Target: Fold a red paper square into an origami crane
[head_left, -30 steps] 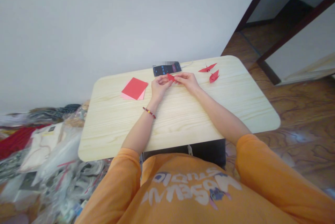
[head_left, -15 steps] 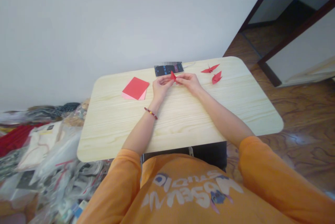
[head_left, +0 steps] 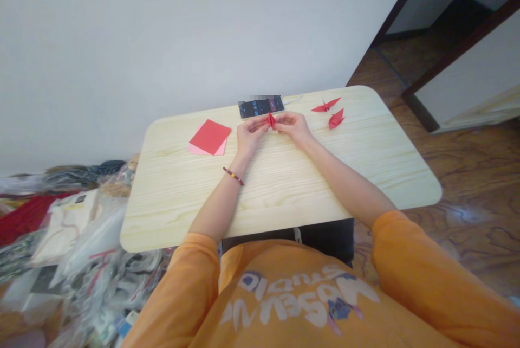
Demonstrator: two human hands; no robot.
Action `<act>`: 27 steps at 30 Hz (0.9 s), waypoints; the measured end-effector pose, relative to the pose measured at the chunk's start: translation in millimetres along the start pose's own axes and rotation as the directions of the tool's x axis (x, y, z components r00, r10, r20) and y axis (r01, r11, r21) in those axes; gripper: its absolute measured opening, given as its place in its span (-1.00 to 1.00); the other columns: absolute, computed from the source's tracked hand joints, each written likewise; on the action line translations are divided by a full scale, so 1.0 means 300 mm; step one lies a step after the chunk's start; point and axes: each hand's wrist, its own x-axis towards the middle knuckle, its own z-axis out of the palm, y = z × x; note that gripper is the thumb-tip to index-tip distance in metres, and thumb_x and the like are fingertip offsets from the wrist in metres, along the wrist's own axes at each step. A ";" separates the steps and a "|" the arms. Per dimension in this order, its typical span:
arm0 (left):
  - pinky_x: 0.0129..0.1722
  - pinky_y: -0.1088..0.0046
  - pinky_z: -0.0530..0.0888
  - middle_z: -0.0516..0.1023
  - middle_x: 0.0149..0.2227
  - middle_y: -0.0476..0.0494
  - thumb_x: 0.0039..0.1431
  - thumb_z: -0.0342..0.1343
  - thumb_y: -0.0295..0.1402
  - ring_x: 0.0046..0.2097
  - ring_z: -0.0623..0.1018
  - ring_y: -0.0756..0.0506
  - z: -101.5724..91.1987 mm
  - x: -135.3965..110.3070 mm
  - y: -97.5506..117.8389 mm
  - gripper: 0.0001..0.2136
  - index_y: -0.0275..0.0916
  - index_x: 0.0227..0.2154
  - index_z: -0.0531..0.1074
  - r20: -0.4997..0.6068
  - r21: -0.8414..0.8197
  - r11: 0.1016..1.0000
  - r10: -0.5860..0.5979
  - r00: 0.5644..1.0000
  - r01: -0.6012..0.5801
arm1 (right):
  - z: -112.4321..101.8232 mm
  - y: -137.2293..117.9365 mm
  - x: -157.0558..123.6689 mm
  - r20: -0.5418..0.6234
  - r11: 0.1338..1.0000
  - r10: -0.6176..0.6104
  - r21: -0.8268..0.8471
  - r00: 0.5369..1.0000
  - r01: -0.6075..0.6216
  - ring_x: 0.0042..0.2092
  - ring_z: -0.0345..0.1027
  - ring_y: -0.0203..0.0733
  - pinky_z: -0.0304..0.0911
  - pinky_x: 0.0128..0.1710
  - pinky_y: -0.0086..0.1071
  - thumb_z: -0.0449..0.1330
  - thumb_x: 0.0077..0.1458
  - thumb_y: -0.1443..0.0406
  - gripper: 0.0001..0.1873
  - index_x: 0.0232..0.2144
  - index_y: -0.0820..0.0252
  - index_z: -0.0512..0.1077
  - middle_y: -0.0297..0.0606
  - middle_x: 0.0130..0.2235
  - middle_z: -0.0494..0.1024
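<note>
Between my two hands is a small folded piece of red origami paper [head_left: 271, 121], narrow and pointed at the top. My left hand [head_left: 251, 134] pinches its left side with thumb and fingers. From the other side, the fingertips of my right hand [head_left: 294, 127] grip its right edge. Both hands are near the far side of the table, just in front of a phone. Fingers cover part of the folded paper. To the right lie two red paper cranes, one with spread wings [head_left: 326, 105] and a more compact one [head_left: 336, 119].
A stack of square red paper [head_left: 210, 136] with pink beneath lies left of my hands. The phone [head_left: 262, 107], its cable attached, shows a timer by the wall. The pale wooden table [head_left: 174, 185] has rounded corners. Bagged clothes [head_left: 101, 250] are piled at the left.
The folded red paper has turned a little and now stands more upright and narrower between my fingers. Both hands keep nearly the same place.
</note>
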 end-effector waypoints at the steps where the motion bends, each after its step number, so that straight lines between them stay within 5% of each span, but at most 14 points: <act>1: -0.03 0.24 0.51 0.65 -0.23 -0.18 -0.15 0.35 -0.30 -0.17 0.62 -0.14 -0.001 0.000 0.000 -0.72 -0.25 -0.31 0.58 -0.005 0.004 1.000 0.017 1.000 -0.017 | 0.002 -0.003 -0.003 -0.010 0.999 -0.024 -0.023 1.000 0.024 -0.45 0.37 -0.31 0.27 -0.47 -0.44 0.46 -0.41 0.16 -0.64 -0.54 0.21 0.47 -0.33 -0.49 0.54; 6: 0.00 0.24 0.49 0.65 -0.28 -0.15 -0.13 0.34 -0.32 -0.19 0.62 -0.13 -0.007 0.004 -0.006 -0.80 -0.23 -0.37 0.59 -0.022 0.042 0.998 0.056 0.998 -0.055 | 0.009 -0.011 -0.014 -0.045 0.983 -0.122 -0.144 0.991 0.114 -0.40 0.37 -0.26 0.30 -0.45 -0.41 0.43 -0.35 0.15 -0.69 -0.55 0.21 0.48 -0.29 -0.46 0.52; 13: -0.02 0.26 0.49 0.65 -0.31 -0.13 -0.13 0.33 -0.34 -0.22 0.61 -0.12 -0.008 0.003 -0.002 -0.83 -0.22 -0.39 0.60 -0.025 0.045 0.996 0.077 0.997 -0.076 | 0.011 -0.016 -0.034 -0.020 0.951 -0.217 -0.231 0.976 0.207 -0.33 0.41 -0.26 0.33 -0.33 -0.40 0.36 -0.19 0.22 -0.60 -0.20 0.14 0.54 -0.32 -0.39 0.53; 27: -0.08 0.32 0.51 0.62 -0.28 -0.16 -0.13 0.34 -0.35 -0.19 0.62 -0.11 -0.005 0.002 0.012 -0.69 -0.24 -0.26 0.48 -0.043 0.030 0.999 0.035 0.998 -0.034 | 0.015 -0.021 -0.039 0.006 0.920 -0.246 -0.314 0.969 0.235 -0.22 0.40 -0.16 0.36 -0.21 -0.30 0.34 -0.12 0.22 -0.77 -0.32 0.11 0.59 -0.22 -0.25 0.56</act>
